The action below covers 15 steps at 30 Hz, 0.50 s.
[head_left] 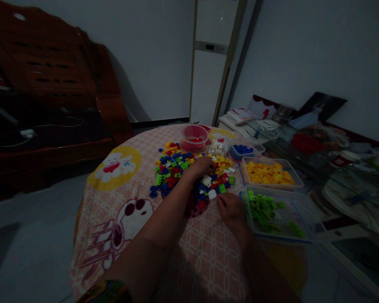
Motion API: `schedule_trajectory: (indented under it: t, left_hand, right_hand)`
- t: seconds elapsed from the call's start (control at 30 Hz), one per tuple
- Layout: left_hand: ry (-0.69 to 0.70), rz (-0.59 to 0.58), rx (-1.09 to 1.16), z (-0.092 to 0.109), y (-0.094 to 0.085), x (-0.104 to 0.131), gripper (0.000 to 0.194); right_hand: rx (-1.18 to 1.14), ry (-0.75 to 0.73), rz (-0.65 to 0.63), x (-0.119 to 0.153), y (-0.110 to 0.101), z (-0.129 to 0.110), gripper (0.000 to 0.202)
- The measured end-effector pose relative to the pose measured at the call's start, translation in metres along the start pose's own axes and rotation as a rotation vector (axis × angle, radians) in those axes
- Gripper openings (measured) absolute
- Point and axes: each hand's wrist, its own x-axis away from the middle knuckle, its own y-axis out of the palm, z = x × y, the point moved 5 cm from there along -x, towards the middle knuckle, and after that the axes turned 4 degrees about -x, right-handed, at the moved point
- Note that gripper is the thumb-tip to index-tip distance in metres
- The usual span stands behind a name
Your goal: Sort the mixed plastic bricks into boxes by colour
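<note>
A mixed pile of toy building bricks [177,166] in red, blue, green, yellow and white lies on the round table. My left hand [204,166] reaches over the middle of it, fingers curled down among the bricks; what they grip is hidden. At the near right edge of the pile rests my right hand [231,208], its fingers drawn together close to a white brick [212,194]. Whether anything is in those fingers is too dark to see. A green brick [232,180] lies just beyond that hand.
Along the right stand clear boxes of green bricks [262,210], yellow bricks [268,173] and blue bricks [242,149]. A pink round tub [194,134] with red pieces is behind the pile, beside white bricks [217,145]. A patterned cloth [208,256] covers the table. A cluttered glass table adjoins.
</note>
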Motion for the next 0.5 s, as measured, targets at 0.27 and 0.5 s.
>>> schedule_trajectory:
  t: [0.27, 0.5]
  left_hand:
    - [-0.042, -0.013, 0.062, 0.0025, -0.0049, 0.0035, 0.018]
    - [-0.054, 0.082, 0.056, -0.0042, -0.0049, 0.0025, 0.012]
  right_hand:
    - [0.001, 0.01, 0.021, 0.0004, 0.0011, 0.0009, 0.022]
    - [0.014, 0.01, 0.012, 0.0, 0.0009, 0.0015, 0.023]
